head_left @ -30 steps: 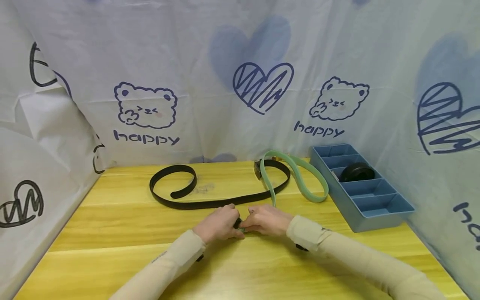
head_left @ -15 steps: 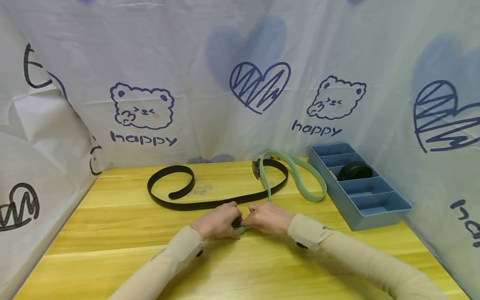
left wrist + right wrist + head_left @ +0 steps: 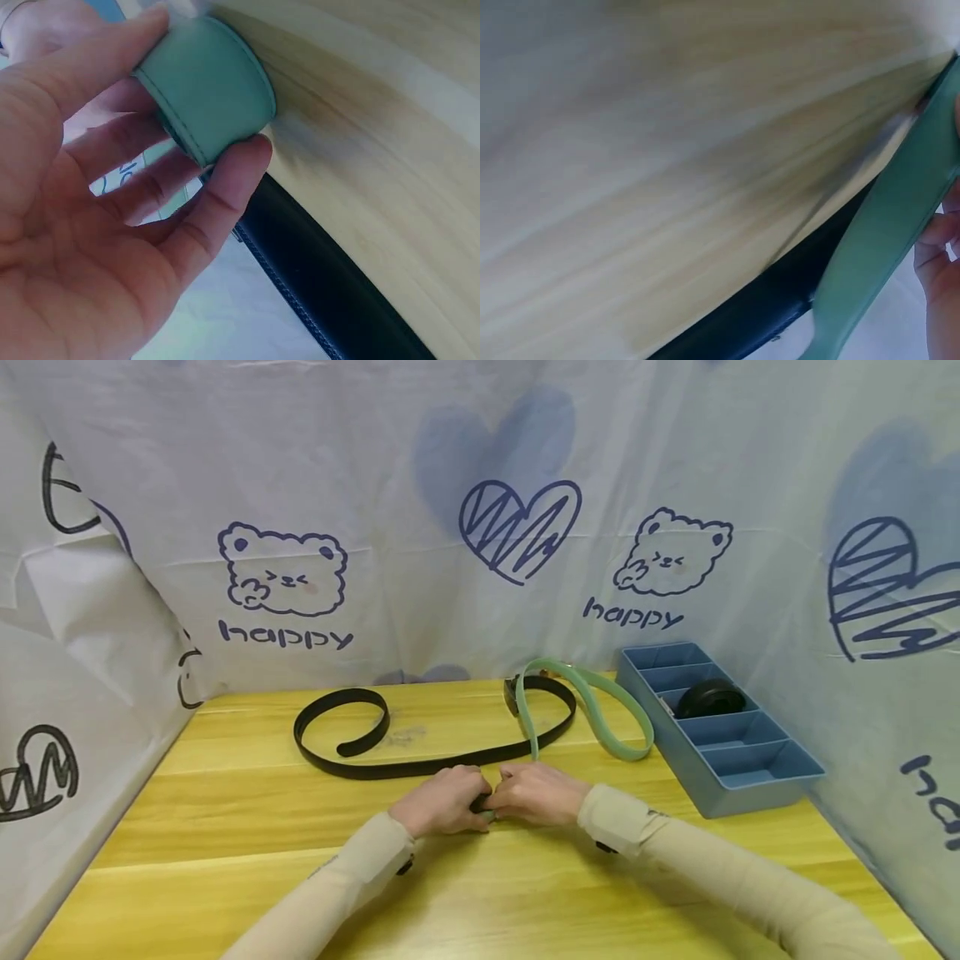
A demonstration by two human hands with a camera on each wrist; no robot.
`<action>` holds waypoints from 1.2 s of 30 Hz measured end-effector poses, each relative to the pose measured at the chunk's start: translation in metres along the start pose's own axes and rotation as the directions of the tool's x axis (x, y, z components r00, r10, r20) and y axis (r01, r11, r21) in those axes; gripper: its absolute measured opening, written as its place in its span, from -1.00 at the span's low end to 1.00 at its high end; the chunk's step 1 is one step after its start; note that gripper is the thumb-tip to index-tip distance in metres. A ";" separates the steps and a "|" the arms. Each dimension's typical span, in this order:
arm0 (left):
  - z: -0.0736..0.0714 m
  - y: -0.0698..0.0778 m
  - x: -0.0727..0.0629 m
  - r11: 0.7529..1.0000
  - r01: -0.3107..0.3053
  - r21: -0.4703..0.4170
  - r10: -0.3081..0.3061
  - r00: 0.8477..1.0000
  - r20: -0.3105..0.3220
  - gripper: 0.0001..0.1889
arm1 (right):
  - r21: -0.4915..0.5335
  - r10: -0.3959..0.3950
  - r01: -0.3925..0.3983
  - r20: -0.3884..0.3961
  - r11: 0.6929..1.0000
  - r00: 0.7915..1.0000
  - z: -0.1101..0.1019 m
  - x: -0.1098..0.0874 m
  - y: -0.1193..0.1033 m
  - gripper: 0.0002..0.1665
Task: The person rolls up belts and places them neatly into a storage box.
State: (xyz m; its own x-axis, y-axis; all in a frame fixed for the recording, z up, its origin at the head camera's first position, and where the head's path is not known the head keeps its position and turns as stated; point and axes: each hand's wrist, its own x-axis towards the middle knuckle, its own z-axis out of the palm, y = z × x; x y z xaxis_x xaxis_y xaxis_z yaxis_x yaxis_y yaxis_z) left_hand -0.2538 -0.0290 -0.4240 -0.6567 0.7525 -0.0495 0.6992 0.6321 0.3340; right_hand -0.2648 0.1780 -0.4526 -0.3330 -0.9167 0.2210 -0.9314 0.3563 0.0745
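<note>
A green belt (image 3: 592, 706) runs from a loose loop on the table down to my two hands. Its near end forms a tight, stitched-edge coil (image 3: 214, 82), gripped between the thumb and fingers of my left hand (image 3: 442, 802). My right hand (image 3: 542, 793) pinches the strip right beside the coil; in the right wrist view only some of its fingers (image 3: 937, 247) show, against the belt. Just beyond both hands lies a black belt (image 3: 405, 769), standing on edge, with its left end curled and its dark buckle (image 3: 512, 696) at the back.
At the right stands a blue divided box (image 3: 712, 797), with a coiled black belt (image 3: 711, 699) in one compartment. A gold-coloured buckle (image 3: 555, 672) lies at the back by the green loop. White printed cloth (image 3: 405, 485) hangs behind and beside the wooden table (image 3: 225, 893).
Both hands stay close together and shift slightly as the left fingers change their hold round the coil. The green strip leading to the right hand has moved a little left.
</note>
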 end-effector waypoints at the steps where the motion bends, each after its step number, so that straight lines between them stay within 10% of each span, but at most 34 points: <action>1: -0.001 0.000 0.001 1.000 -0.008 -0.006 0.008 1.000 0.010 -0.88 | -0.008 0.000 0.000 0.012 1.000 1.000 -0.001 -0.001 0.001 -0.78; 8: -0.007 -0.002 0.001 1.000 -0.014 -0.028 0.016 0.997 0.078 -0.77 | 0.083 0.028 -0.034 0.075 0.996 0.997 -0.006 -0.004 0.000 -0.68; 18: 0.001 0.004 -0.004 0.996 0.085 -0.026 -0.086 0.996 -0.021 -0.66 | 0.225 0.085 -0.116 0.143 0.968 0.986 -0.006 0.005 -0.001 -0.79; 36: -0.003 -0.001 0.002 1.000 -0.014 -0.014 0.015 0.997 0.070 -0.75 | 0.180 0.070 -0.086 0.094 0.980 0.993 -0.004 -0.003 0.003 -0.71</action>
State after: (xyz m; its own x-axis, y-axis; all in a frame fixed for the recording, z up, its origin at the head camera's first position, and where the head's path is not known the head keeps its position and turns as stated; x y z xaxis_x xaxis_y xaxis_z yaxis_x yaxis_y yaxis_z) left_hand -0.2563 -0.0289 -0.4215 -0.6250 0.7728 -0.1105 0.7040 0.6191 0.3479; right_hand -0.2660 0.1826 -0.4495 -0.4097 -0.9025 0.1330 -0.9105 0.3955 -0.1208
